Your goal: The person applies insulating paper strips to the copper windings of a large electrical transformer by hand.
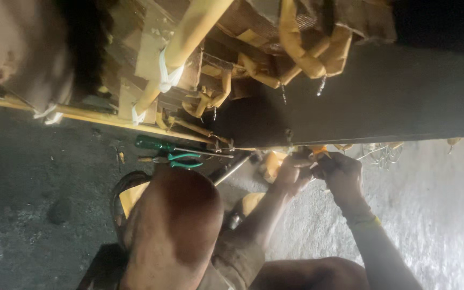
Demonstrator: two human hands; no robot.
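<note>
While both hands meet under the dark panel's lower edge, left hand [291,174] and right hand [342,174] pinch a small orange-handled tool [318,152]; green-handled screwdriver [157,144] lies on the ground nearby.

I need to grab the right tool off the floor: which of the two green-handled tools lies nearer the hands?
The green-handled pliers; the green-handled screwdriver lies just beyond them, farther from the left hand.
</note>
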